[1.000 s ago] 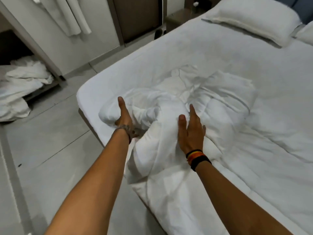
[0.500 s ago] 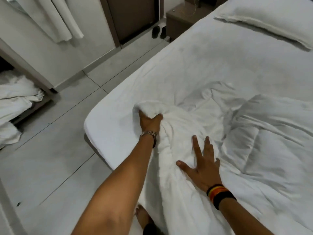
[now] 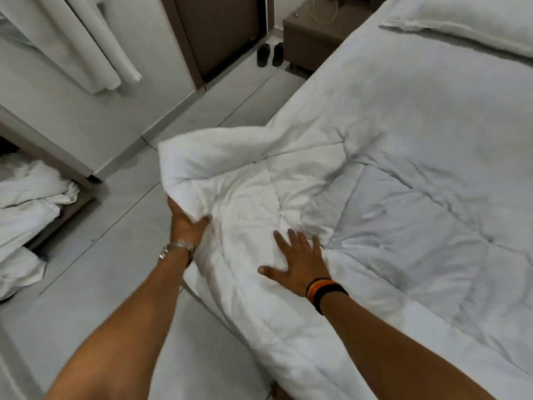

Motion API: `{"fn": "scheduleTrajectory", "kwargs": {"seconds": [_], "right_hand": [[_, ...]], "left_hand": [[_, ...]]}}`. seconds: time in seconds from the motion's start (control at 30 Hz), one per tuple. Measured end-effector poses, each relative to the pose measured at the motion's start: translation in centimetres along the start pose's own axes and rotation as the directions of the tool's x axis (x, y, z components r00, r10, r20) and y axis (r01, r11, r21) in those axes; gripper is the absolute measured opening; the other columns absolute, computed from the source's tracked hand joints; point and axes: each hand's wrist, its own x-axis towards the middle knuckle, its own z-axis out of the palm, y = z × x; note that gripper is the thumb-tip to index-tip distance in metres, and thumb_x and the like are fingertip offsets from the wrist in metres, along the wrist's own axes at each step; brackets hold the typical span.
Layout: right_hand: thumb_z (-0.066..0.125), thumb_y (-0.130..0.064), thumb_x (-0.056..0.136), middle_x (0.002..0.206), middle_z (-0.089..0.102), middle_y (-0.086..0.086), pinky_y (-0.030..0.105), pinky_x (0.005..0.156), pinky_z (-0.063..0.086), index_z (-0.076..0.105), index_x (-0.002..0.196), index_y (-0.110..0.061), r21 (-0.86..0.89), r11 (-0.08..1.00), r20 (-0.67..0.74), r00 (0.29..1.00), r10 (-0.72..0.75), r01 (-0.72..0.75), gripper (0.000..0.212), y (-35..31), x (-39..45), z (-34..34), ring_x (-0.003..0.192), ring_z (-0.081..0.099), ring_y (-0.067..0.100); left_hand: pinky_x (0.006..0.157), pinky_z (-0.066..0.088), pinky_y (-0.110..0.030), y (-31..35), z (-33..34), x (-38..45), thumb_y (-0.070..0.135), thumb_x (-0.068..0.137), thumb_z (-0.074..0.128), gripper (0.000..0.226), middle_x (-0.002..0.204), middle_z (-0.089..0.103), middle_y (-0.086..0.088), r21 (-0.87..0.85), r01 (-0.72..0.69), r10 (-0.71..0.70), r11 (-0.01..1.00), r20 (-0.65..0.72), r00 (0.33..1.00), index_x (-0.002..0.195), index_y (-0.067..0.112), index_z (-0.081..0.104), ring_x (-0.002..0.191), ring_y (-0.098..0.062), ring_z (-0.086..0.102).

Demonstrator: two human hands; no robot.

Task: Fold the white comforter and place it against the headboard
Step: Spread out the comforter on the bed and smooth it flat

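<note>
The white quilted comforter [image 3: 403, 215] lies spread and rumpled over the near corner of the bed [image 3: 418, 96]. My left hand [image 3: 186, 223] grips a bunched corner of it, held out past the bed's edge over the floor. My right hand [image 3: 297, 262] rests flat on the comforter with its fingers spread, a little right of the left hand. The headboard is out of view; a white pillow [image 3: 461, 21] lies at the far top right.
A brown nightstand [image 3: 308, 36] stands beside the bed, with dark shoes [image 3: 269, 54] on the tiled floor [image 3: 86, 284] next to it. Crumpled white linens [image 3: 26, 215] lie at the left. White curtains [image 3: 95, 44] hang at top left.
My left hand has pulled the bunched corner of the comforter outward past the bed's edge, opening it wider. The right hand stays pressed flat. The view has moved closer.
</note>
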Motion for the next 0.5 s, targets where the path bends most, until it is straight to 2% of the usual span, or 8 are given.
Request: {"fn": "scheduleTrajectory", "kwargs": {"seconds": [0.07, 0.1, 0.17, 0.23, 0.3, 0.37, 0.43, 0.5], "right_hand": [[0.018, -0.099, 0.077, 0.177, 0.007, 0.009, 0.055, 0.128, -0.010, 0.007, 0.167, -0.038, 0.000, 1.000, -0.083, 0.997, 0.006, -0.006, 0.110, 1.1, -1.1, 0.4, 0.162, 0.002, 0.028], [0.016, -0.099, 0.077, 0.176, 0.008, 0.009, 0.055, 0.128, -0.010, 0.009, 0.168, -0.037, -0.005, 1.000, -0.111, 0.994, 0.009, -0.009, 0.111, 1.7, -1.8, 0.3, 0.162, 0.002, 0.028], [0.015, -0.097, 0.079, 0.177, 0.007, 0.008, 0.055, 0.128, -0.010, 0.012, 0.168, -0.034, -0.037, 0.999, -0.169, 0.986, 0.014, -0.020, 0.109, 2.7, -2.8, -0.4, 0.163, 0.000, 0.025], [0.011, -0.095, 0.081, 0.177, 0.004, 0.006, 0.056, 0.127, -0.011, 0.013, 0.168, -0.032, -0.031, 0.997, -0.228, 0.972, 0.056, -0.065, 0.107, 3.5, -3.2, -1.7, 0.163, -0.003, 0.023], [0.009, -0.094, 0.082, 0.177, 0.001, 0.004, 0.058, 0.126, -0.011, 0.014, 0.168, -0.031, -0.001, 0.995, -0.304, 0.947, 0.099, -0.105, 0.106, 4.2, -2.5, -3.2, 0.163, -0.007, 0.020], [0.012, -0.093, 0.084, 0.177, -0.003, 0.003, 0.061, 0.125, -0.011, 0.014, 0.168, -0.031, 0.018, 0.991, -0.353, 0.927, 0.130, -0.132, 0.104, 4.6, -1.0, -4.3, 0.162, -0.010, 0.019], [0.016, -0.092, 0.086, 0.177, -0.007, 0.004, 0.066, 0.123, -0.013, 0.012, 0.168, -0.033, 0.070, 0.977, -0.383, 0.898, 0.215, -0.204, 0.101, 4.1, 2.7, -4.1, 0.162, -0.012, 0.020], [0.015, -0.092, 0.087, 0.176, -0.011, 0.008, 0.073, 0.119, -0.012, 0.009, 0.168, -0.035, 0.031, 0.968, -0.428, 0.872, 0.237, -0.248, 0.099, 3.4, 3.0, -3.9, 0.162, -0.013, 0.025]], "left_hand": [[0.126, 0.027, -0.040, -1.3, 1.8, -0.6, 0.040, 0.086, 0.084, 0.128, 0.174, 0.014, -0.011, 0.110, 0.108, -0.115, 0.988, 0.059, 0.992, 0.166, 0.028, -0.016, 0.157, -0.032, 0.026], [0.128, 0.023, -0.047, -1.3, 2.6, -1.0, 0.046, 0.087, 0.081, 0.127, 0.175, 0.006, -0.015, 0.167, 0.125, -0.137, 0.978, 0.062, 0.989, 0.165, 0.030, -0.017, 0.159, -0.035, 0.020], [0.128, 0.017, -0.055, -0.6, 4.0, -1.5, 0.053, 0.091, 0.074, 0.118, 0.175, -0.004, -0.019, 0.275, 0.108, -0.119, 0.955, 0.025, 0.993, 0.166, 0.030, -0.015, 0.161, -0.038, 0.007], [0.127, 0.009, -0.060, 1.1, 4.7, -1.4, 0.056, 0.094, 0.066, 0.109, 0.174, -0.011, -0.021, 0.394, 0.023, -0.014, 0.919, -0.026, 1.000, 0.167, 0.026, -0.009, 0.162, -0.039, -0.005], [0.127, 0.008, -0.060, 3.2, 5.4, 0.2, 0.054, 0.098, 0.060, 0.098, 0.175, -0.006, -0.019, 0.480, -0.165, 0.205, 0.862, -0.032, 0.978, 0.169, 0.022, 0.000, 0.162, -0.039, -0.004], [0.128, 0.011, -0.056, 5.4, 6.7, 2.5, 0.053, 0.101, 0.055, 0.089, 0.175, 0.007, -0.017, 0.509, -0.346, 0.368, 0.789, 0.061, 0.928, 0.169, 0.019, 0.009, 0.162, -0.038, 0.005], [0.128, 0.012, -0.051, 7.2, 9.6, 7.3, 0.054, 0.101, 0.051, 0.085, 0.174, 0.017, -0.014, 0.517, -0.470, 0.436, 0.715, 0.195, 0.878, 0.168, 0.016, 0.015, 0.161, -0.037, 0.012], [0.129, 0.012, -0.049, 9.2, 11.8, 8.4, 0.054, 0.102, 0.052, 0.084, 0.174, 0.020, -0.013, 0.501, -0.546, 0.478, 0.671, 0.270, 0.836, 0.168, 0.016, 0.015, 0.161, -0.035, 0.015]]}}
